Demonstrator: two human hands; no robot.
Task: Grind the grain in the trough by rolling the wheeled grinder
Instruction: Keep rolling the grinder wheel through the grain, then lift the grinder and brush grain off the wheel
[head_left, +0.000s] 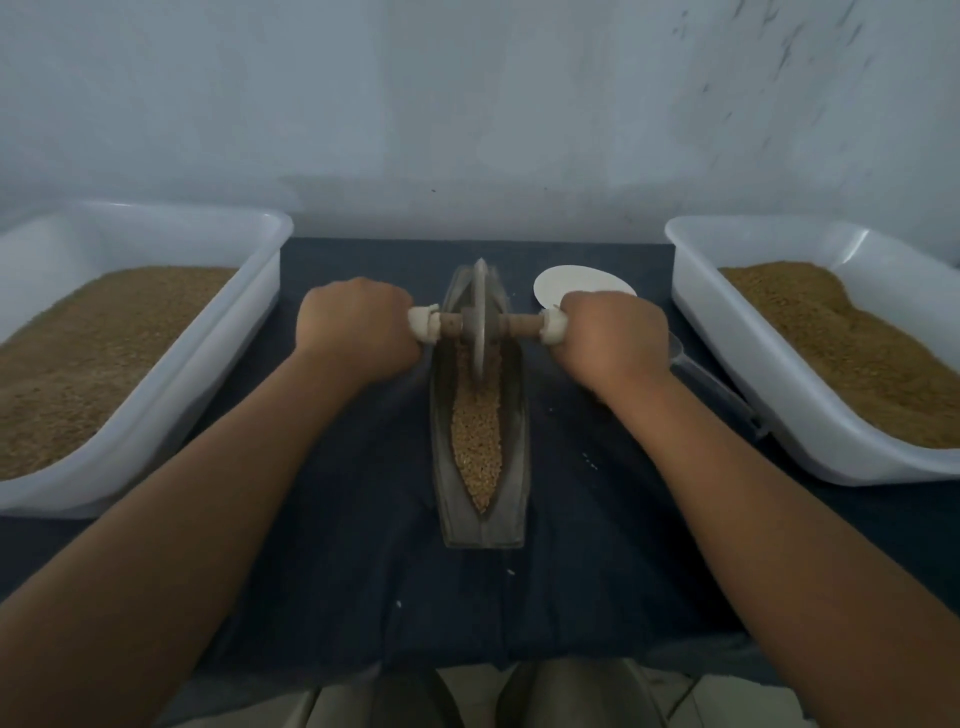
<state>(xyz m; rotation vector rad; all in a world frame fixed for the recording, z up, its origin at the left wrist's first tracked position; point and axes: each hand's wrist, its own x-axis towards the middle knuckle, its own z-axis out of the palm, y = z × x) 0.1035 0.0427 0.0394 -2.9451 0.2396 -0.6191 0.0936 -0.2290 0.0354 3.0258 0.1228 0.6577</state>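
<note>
Left tub (156, 374): frame left, holds grain.
Left hand (356, 327): fist wrapped round grinder handle.
Wheeled grinder (479, 322): frame centre, wheel standing in trough (514, 457) far end, grain (475, 441) nearer.
Right hand (613, 338): fist wrapped round opposite handle.
Right tub (727, 358): frame right, holds grain.

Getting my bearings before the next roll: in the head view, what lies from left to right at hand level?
left tub → left hand → grinder wheel → right hand → right tub
</note>
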